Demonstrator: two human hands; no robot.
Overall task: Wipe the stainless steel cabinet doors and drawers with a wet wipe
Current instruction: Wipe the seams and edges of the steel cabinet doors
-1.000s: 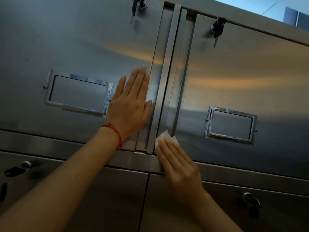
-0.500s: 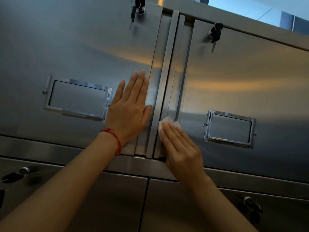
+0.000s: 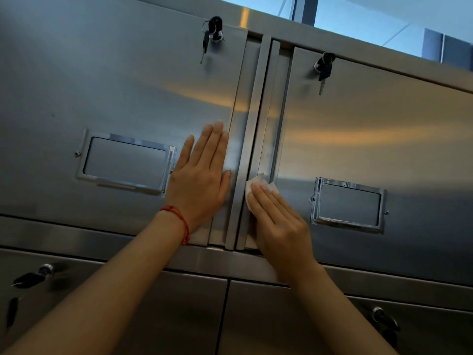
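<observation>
Pressing a white wet wipe (image 3: pixel 257 184) against the steel, the right hand (image 3: pixel 279 221) lies flat with straight fingers held together; the wipe sits on the vertical handle strip (image 3: pixel 273 119) at the inner edge of the right cabinet door (image 3: pixel 384 129), and only its top part shows above the fingertips. The left hand (image 3: pixel 201 180) rests open on the left cabinet door (image 3: pixel 115 85), palm to the metal, fingers straight and close together, thumb a little apart, just beside that door's own edge strip (image 3: pixel 252 124). A red string bracelet (image 3: pixel 180 221) goes around the left wrist. Each door carries a chrome label frame (image 3: pixel 126 165) and a lock near its top with keys (image 3: pixel 212 34) hanging from it. Below the doors runs a horizontal rail (image 3: pixel 76 239), and under it the lower cabinet doors (image 3: pixel 166 316) also have locks with keys.
</observation>
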